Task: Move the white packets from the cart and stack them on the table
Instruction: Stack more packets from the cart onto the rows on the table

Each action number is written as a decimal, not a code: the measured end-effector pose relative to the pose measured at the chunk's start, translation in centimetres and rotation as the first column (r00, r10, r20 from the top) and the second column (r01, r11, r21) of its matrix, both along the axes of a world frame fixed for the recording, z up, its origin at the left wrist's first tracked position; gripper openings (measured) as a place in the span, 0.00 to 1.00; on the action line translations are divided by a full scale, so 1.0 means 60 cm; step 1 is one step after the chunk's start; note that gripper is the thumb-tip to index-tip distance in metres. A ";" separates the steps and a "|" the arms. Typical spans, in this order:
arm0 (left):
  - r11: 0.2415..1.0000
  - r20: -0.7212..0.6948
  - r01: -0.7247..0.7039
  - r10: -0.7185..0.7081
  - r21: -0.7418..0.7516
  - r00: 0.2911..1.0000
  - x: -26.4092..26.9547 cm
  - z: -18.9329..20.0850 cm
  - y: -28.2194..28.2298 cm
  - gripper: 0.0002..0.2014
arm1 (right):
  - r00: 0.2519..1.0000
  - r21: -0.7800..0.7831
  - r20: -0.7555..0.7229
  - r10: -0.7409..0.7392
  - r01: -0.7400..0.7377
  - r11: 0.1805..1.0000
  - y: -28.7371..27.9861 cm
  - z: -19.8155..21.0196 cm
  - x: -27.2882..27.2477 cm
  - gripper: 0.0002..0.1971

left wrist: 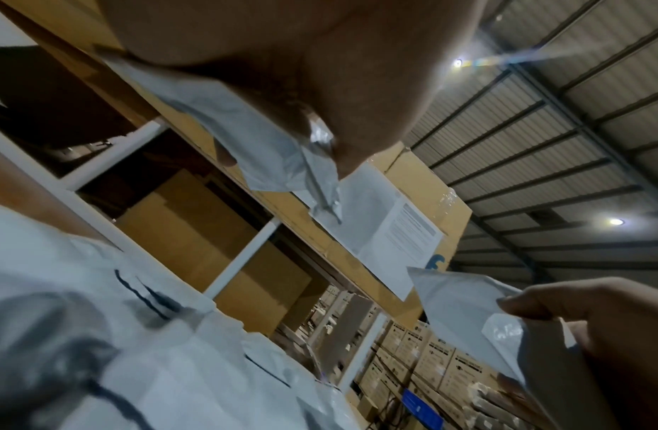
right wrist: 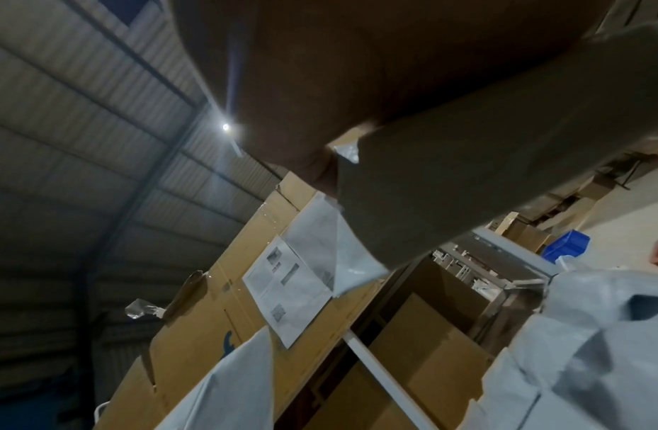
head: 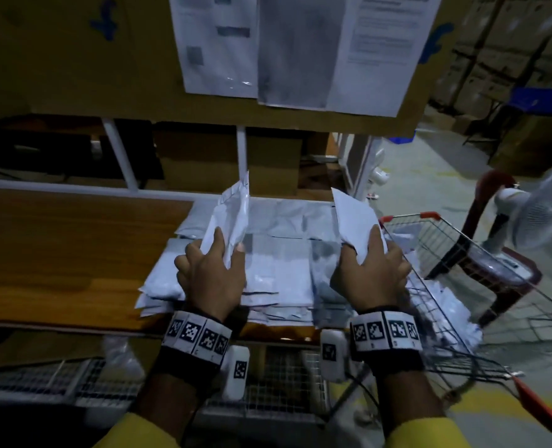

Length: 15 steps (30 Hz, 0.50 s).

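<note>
Dim warehouse, corrugated roof [right wrist: 80, 122] w/ ceiling lamp [right wrist: 226, 127], cardboard boxes [head: 74, 53], concrete floor [head: 429, 176]

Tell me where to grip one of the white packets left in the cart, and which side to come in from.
Pinch a free edge or corner of a topmost white packet and come in from above, through the open top of the cart. The packets are flat, limp pouches lying loose, and the wire walls block any approach from the side. Both hands already hold their packets this way, by the lower end.

Glossy crinkled plastic packets [head: 277, 279], wood-grain table [head: 57, 253], metal wire cart [head: 462, 253].
</note>
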<state>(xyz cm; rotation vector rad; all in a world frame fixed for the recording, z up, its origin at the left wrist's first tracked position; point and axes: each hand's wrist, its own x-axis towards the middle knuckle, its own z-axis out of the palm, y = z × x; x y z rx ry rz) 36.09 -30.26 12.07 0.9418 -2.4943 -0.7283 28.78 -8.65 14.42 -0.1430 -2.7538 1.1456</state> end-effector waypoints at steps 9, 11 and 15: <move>0.998 -0.005 -0.030 0.031 0.052 1.000 -0.017 0.024 -0.240 0.28 | 0.999 -0.035 -0.014 -0.031 0.031 0.999 -0.219 0.013 -0.012 0.36; 0.998 0.000 -0.021 0.021 0.065 1.000 -0.043 0.027 -0.270 0.29 | 1.000 -0.003 0.003 -0.028 0.028 1.000 -0.254 0.016 -0.025 0.35; 0.997 0.029 -0.010 0.007 0.078 1.000 -0.110 0.017 -0.314 0.31 | 1.000 0.081 0.026 -0.011 0.008 0.997 -0.318 0.014 -0.071 0.35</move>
